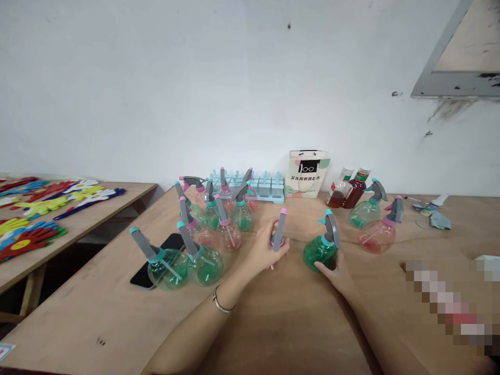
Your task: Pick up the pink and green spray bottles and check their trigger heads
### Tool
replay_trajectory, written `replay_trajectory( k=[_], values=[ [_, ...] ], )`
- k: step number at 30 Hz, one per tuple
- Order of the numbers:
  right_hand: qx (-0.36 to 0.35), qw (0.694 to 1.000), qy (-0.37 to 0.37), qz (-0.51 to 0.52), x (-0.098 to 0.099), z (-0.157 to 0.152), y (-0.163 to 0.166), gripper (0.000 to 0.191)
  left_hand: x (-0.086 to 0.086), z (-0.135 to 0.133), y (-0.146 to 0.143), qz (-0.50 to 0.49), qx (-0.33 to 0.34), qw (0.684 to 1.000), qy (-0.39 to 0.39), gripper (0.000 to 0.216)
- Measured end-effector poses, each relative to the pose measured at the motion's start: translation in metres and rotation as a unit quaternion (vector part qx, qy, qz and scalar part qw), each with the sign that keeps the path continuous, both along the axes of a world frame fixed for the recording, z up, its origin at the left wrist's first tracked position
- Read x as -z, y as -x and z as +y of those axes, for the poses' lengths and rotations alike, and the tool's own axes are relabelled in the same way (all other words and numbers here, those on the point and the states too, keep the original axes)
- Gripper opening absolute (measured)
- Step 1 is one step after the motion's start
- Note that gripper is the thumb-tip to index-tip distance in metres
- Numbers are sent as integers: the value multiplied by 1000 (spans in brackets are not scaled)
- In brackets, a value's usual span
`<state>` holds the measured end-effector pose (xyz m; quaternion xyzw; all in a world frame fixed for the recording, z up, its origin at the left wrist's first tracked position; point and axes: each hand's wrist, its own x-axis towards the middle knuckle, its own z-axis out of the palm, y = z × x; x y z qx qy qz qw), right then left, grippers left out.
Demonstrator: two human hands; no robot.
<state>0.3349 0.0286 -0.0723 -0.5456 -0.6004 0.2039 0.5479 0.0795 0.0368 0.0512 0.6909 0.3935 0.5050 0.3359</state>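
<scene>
With 12 o'clock straight ahead of you, a pale wall [234, 78] fills that side, dotted with a few dark marks, and a grey frame [437, 80] is set in it high toward 2 o'clock. Your brown wooden table [97, 312] runs up toward the wall, its surface smooth and lightly marked. At 10 o'clock a second table [109, 208] carries colourful hand-shaped pieces [27, 245] in red, yellow, blue and white.

Your left hand [267, 242] has its grip closed around a pink-trimmed spray bottle [278, 229], just ahead of you near the table's middle. Your right hand [339, 273] curls its grip about the lower side of a green-filled spray bottle [318, 252], toward 1 o'clock; you cannot tell whether its base touches the wood.

From your left hand, a cluster of spray bottles [205, 265] spreads between 9 and 11 o'clock, with a black phone [140, 276] lying flat at 9, partly hidden. Near the wall toward 12 stand a light blue moulded rack [271, 196] and a printed paper bag [308, 179]. Toward 1 are two dark-liquid bottles [353, 194], and at 2 lies a grey cloth [440, 221]
</scene>
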Motion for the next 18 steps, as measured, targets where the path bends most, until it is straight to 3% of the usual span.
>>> replay_trajectory(
  k=[7, 11, 15, 18],
  values=[
    [-2, 1000, 13, 2, 0, -1, -1, 80, 30, 27, -3, -46, -135, 990, -7, 69],
    [-11, 1000, 6, 4, -1, -1, 0, 83, 51, 30, -2, -57, -180, 976, -109, 82],
    [-5, 1000, 9, -2, 0, -1, 0, 83, 85, 37, -1, 93, -208, 943, -243, 84],
    [-17, 1000, 8, -8, 0, -2, -1, 84, 103, 46, -2, 179, -235, 914, -277, 86]
  ],
)
